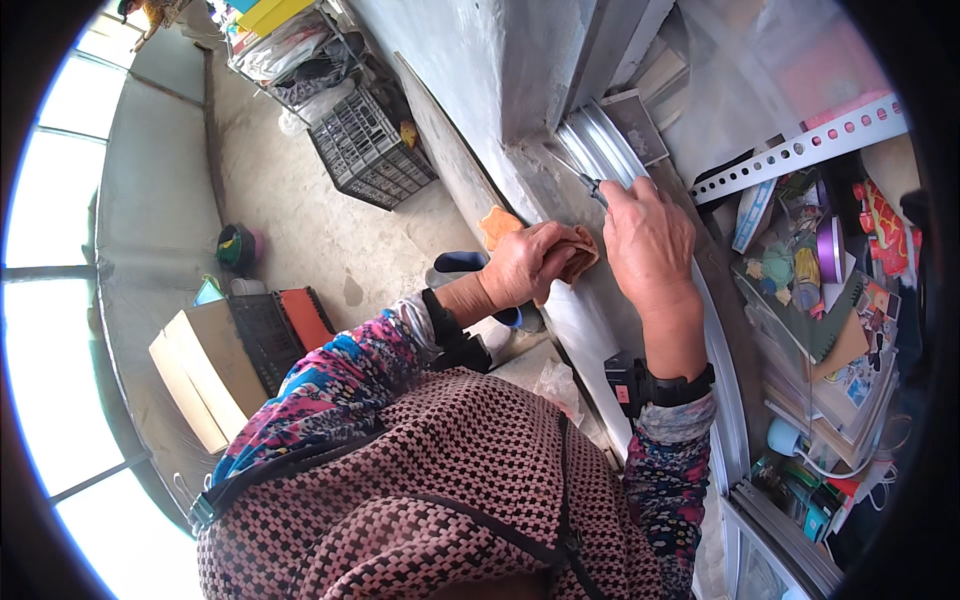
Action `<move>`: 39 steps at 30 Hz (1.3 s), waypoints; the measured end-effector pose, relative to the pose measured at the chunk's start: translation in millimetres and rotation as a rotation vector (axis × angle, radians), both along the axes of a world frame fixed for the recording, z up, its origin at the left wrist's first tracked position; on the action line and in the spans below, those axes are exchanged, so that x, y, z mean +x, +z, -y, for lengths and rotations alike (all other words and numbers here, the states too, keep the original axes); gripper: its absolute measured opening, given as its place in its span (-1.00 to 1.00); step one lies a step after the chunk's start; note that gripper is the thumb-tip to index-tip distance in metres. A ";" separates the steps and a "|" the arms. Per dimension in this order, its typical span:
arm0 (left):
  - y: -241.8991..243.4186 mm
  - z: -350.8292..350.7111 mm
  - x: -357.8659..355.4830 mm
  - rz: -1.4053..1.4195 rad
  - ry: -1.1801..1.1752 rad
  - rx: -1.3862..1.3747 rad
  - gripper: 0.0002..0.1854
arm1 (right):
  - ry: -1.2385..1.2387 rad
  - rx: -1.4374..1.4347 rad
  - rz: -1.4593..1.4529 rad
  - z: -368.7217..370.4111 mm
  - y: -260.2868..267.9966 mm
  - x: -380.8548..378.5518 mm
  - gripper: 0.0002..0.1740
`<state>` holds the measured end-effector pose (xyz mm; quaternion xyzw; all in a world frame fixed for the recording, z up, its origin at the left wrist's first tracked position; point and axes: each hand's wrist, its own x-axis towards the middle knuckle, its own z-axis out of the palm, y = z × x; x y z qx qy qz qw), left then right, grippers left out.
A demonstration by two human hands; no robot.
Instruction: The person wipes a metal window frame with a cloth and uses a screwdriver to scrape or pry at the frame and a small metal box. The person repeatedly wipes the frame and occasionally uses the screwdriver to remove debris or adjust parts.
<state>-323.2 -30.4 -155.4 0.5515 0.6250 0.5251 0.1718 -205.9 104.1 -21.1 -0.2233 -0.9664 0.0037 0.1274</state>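
My right hand (651, 240) grips the dark handle of a screwdriver (592, 187), its thin metal shaft pointing up and left toward the corner where the sill meets the wall. Beside the shaft lie the metal window tracks (600, 139). My left hand (529, 259) is closed around a crumpled orange-brown cloth (581, 255), just over the sill's edge. Another part of orange cloth (499, 226) shows behind that hand; whether it is the same cloth I cannot tell. Whether the screwdriver's tip touches the sill is unclear.
Ribbon, notebooks (806, 315) and papers crowd the right side, under a perforated metal strip (795, 154). A black plastic crate (367, 146) stands on the floor at upper left. Boots (459, 264) are below the wall, and a cardboard box (214, 367) is at lower left.
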 end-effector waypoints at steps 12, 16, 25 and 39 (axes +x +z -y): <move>28.1 32.7 -8.6 0.468 0.189 -0.198 -0.68 | -0.214 -0.250 -0.517 31.1 -59.7 114.3 -0.52; 42.9 3.8 -7.4 0.013 0.262 0.023 -0.68 | -0.253 -0.256 -0.548 49.9 -85.5 150.3 -0.50; 26.6 -52.0 -21.7 -0.680 0.261 -0.150 -0.71 | -0.294 -0.239 -0.562 55.1 -106.1 161.1 -0.48; 30.5 5.6 -85.3 -0.824 0.308 -0.419 -0.33 | -0.327 -0.192 -0.536 58.4 -102.1 161.0 -0.50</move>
